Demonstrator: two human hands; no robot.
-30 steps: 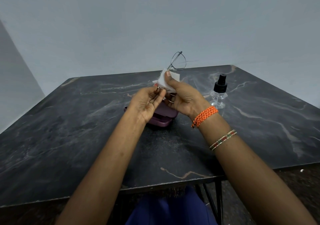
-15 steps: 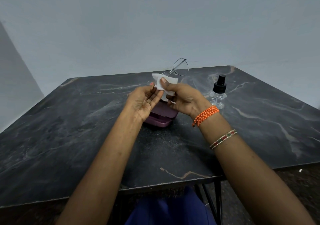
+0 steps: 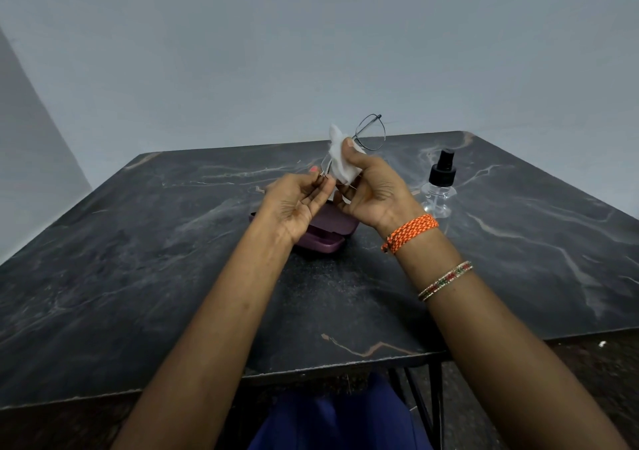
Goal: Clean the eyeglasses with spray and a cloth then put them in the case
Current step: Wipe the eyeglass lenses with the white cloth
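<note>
Above the table (image 3: 173, 276), the left hand (image 3: 297, 204) pinches the frame of the eyeglasses (image 3: 370, 133) while the right hand (image 3: 371, 190), closed, presses the cloth (image 3: 340, 162) on one lens. Hard rubbing could probably bend the thin wire frame or pull it from the pinch. One pair of eyeglasses, one cloth, one spray bottle (image 3: 440, 183), one purple case (image 3: 328, 233) lying beneath the hands.

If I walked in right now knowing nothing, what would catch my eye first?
Probably the two hands raised mid-table: the right hand presses a white cloth against thin wire eyeglasses, while the left hand pinches the frame. Beneath them lies a purple case, and a small clear spray bottle stands to the right on the dark marble table.
</note>
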